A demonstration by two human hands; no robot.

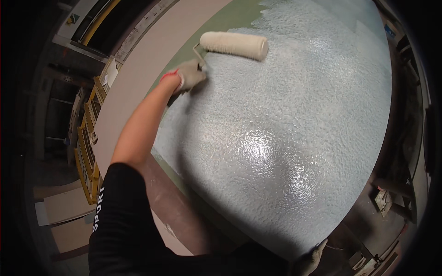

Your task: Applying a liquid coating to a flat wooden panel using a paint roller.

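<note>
Black sleeve (120,207) closest. We've got our gloved left hand (191,76) clamped on the paint roller (234,45), which lies at the coated panel's (285,101) far-left part, cylinder just beyond that nearer hand, long axis crosswise. Right hand (316,258): panel's near edge, grip we can't tell.

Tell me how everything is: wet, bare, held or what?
Broad, flat green surface: mostly coated, partly bare.
Pale, glossy, bumpy coating: wet-looking.
Cream, fuzzy, cylindrical roller: held, over the coating's edge.
Left hand in beige, red-cuffed glove: closed, holding the roller.
Right hand in pale glove: at the surface's near edge, grip unclear.
Thin tan sheets: lying flat.
</note>
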